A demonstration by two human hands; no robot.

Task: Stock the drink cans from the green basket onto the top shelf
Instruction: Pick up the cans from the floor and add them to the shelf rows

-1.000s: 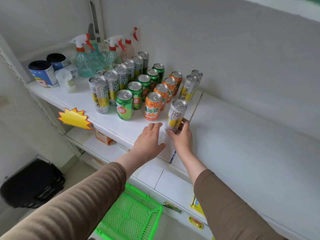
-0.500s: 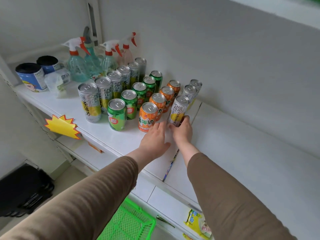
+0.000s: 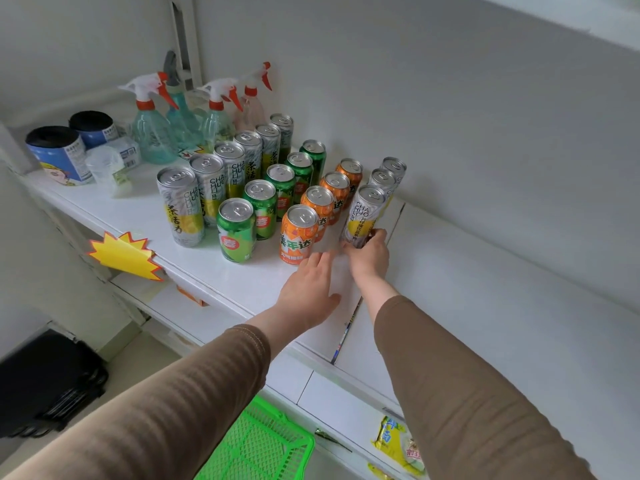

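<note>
1. The tall silver-and-yellow aluminium drink can (image 3: 363,218) is being gripped low at its base by the right hand (image 3: 367,252), fingers curled round it; it is standing on the white top shelf (image 3: 485,289), at the front of the rightmost row.
2. Just left of that can, the short orange can (image 3: 298,233) is being neared by the left hand (image 3: 308,289), which is being held flat with fingers straight and nothing in it.
3. Being held so low, the tall can is judged likely to tip into the orange row.
4. Below the can, the green plastic mesh basket (image 3: 256,448) is being shown only partly; its contents cannot be told.
</note>
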